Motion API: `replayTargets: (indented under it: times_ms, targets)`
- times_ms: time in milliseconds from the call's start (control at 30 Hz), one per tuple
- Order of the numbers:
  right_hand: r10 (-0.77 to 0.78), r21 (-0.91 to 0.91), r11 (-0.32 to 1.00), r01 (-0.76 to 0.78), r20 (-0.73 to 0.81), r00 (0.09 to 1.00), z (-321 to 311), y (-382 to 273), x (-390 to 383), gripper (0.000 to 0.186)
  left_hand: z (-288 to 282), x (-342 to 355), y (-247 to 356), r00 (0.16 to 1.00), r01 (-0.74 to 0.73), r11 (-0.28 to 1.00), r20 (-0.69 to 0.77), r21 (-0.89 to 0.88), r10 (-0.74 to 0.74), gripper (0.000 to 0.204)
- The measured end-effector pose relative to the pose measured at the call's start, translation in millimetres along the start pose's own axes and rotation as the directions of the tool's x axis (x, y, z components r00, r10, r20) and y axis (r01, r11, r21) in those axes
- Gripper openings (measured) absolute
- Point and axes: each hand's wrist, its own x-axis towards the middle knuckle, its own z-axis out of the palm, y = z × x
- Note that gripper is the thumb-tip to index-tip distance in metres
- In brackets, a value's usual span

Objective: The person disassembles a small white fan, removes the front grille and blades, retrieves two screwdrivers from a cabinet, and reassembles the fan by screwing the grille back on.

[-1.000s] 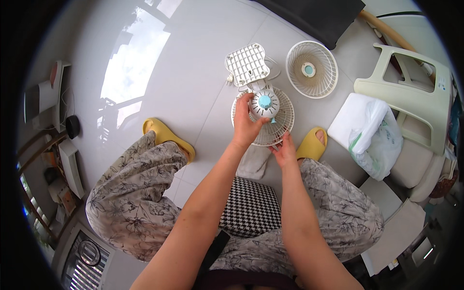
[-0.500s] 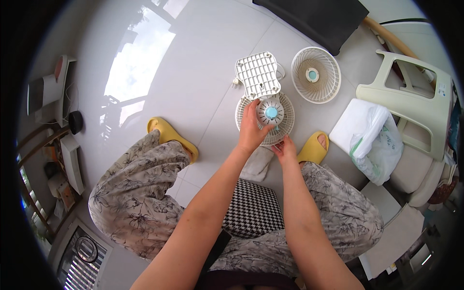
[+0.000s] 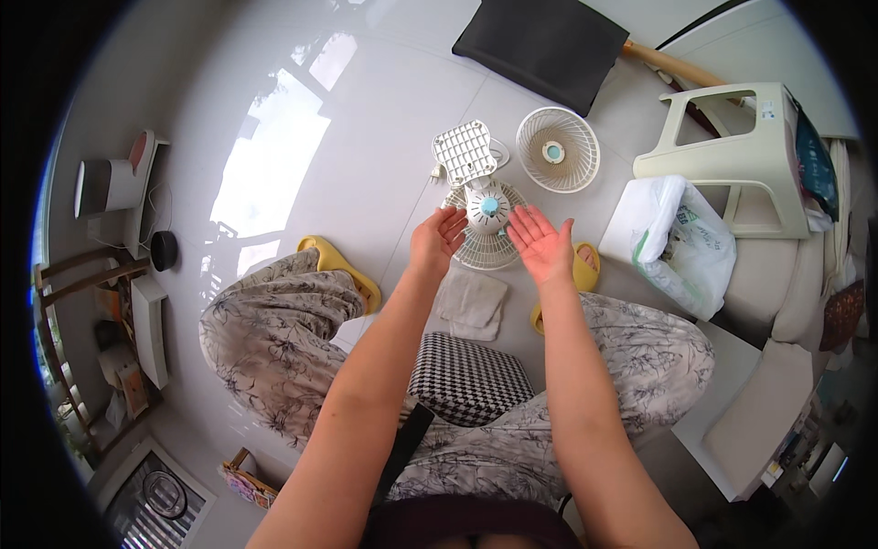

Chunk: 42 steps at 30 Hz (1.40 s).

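On the floor in front of me a small white electric fan (image 3: 487, 212) lies grille-down. Its vented motor housing with a light-blue cap faces up, and its gridded base (image 3: 465, 151) points away from me. My left hand (image 3: 439, 241) is at the fan's left side, palm turned inward, fingers stretched and holding nothing. At the right side my right hand (image 3: 542, 245) is spread with its palm up, also without anything in it. The detached front grille (image 3: 574, 151), a basket shape with a blue centre, rests to the far right of the fan. A power plug (image 3: 437, 174) lies beside the base.
A folded grey cloth (image 3: 474, 302) lies between my feet, before a houndstooth-covered seat (image 3: 462, 382). Right of me are a stuffed plastic bag (image 3: 700, 261) and a pale plastic stool (image 3: 654, 163) on its side. A black panel (image 3: 549, 46) stands at the back.
Both hands have let go of the fan and moved apart to either side of it, opening their fingers. The view has shifted slightly; the fan still lies grille-down.
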Motion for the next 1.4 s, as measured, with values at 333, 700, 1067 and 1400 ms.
replayTargets:
  times_ms: [333, 700, 1067, 1400]
  targets:
    - [0.078, -0.034, 0.997, -0.07, 0.471, 0.879, 92.3, -43.2, -137.9, 0.08, 57.5, -147.3, 72.3, 0.789, 0.107, 0.984, 0.615, -0.139, 0.001, 0.079]
    - [0.095, -0.297, 0.954, -0.04, 0.173, 0.98, 30.1, -80.9, -117.0, 0.04, 9.8, -118.5, 95.2, 0.972, -0.182, 0.966, 0.181, 0.184, 0.149, 0.019]
    - [0.249, -0.381, 0.895, -0.23, 0.0, 0.968, 20.1, -78.2, -103.0, 0.035, 48.7, -110.2, 65.7, 0.977, 0.213, 0.938, -0.03, 0.275, -0.213, 0.01]
    - [0.209, -0.138, 0.965, -0.222, -0.106, 0.972, 55.9, -33.9, -189.0, 0.04, 24.2, -165.7, 63.4, 0.908, 0.415, 0.898, -0.119, 0.146, -0.401, 0.034]
